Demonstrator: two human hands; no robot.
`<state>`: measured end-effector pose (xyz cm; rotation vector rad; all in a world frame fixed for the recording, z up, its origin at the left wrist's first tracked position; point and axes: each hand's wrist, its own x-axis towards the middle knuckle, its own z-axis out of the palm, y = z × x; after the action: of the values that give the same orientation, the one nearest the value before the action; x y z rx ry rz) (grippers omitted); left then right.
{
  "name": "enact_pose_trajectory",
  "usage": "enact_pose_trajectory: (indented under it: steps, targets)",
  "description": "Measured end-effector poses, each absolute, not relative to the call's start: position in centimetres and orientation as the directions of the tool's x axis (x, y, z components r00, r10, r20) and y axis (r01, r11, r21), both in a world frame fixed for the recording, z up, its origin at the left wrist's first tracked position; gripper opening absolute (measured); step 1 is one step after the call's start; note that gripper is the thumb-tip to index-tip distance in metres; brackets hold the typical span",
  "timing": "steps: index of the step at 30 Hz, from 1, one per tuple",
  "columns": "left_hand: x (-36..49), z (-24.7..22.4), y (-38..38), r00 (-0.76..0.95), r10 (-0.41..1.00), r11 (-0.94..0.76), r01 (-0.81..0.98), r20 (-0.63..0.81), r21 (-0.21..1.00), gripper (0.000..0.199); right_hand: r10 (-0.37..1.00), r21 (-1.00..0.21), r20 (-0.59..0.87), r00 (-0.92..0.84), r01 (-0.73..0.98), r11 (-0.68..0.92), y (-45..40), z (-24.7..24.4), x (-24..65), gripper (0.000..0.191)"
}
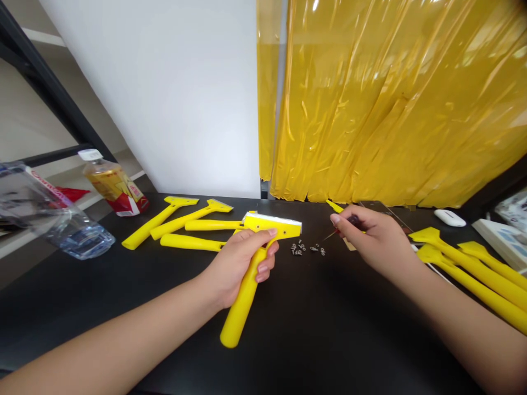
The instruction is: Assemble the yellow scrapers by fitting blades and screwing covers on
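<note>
My left hand (247, 258) is wrapped round the neck of a yellow scraper (241, 307), its handle slanting down toward me and its wide head up, with a pale blade edge and two small holes or screws. My right hand (366, 230) pinches a screwdriver (353, 220) with a dark handle; its thin shaft points down left toward the table. Small metal screws (298, 248) lie in loose groups on the black table (313, 329) between my hands. Several more yellow scrapers (185, 218) lie left of and behind my left hand.
Several yellow scraper handles (481, 269) lie at the right, near a white mouse-like object (450, 218) and a white box (502, 241). A drink bottle (113, 184) and a clear plastic bottle (82, 236) are at the left. Yellow plastic sheeting (370, 109) hangs behind the table.
</note>
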<state>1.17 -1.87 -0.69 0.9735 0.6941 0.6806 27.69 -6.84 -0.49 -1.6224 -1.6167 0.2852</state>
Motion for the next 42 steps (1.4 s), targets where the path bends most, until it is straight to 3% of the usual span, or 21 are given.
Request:
enact_pose_trajectory:
  steps: [12,22,31,42]
  targets:
    - [1.1,-0.8,-1.9,0.602,0.771,0.411,-0.222,-0.208,0.884,0.034,0.906,-0.689,0.382,0.181,0.709,0.149,-7.3,-0.2,27.7,0.04]
    - [1.2,-0.8,-1.9,0.606,0.769,0.406,-0.216,-0.204,0.888,0.035,0.936,-0.619,0.352,-0.014,0.746,0.244,-8.3,-0.1,26.3,0.037]
    - [1.2,-0.9,-1.8,0.597,0.77,0.428,-0.224,-0.223,0.876,0.031,0.948,-0.639,0.317,-0.03,0.732,0.237,-8.2,-0.5,26.3,0.035]
    - [1.1,-0.9,-1.8,0.603,0.766,0.423,-0.214,-0.222,0.88,0.034,0.923,-0.563,0.368,-0.111,0.764,0.316,-8.3,-0.2,26.2,0.031]
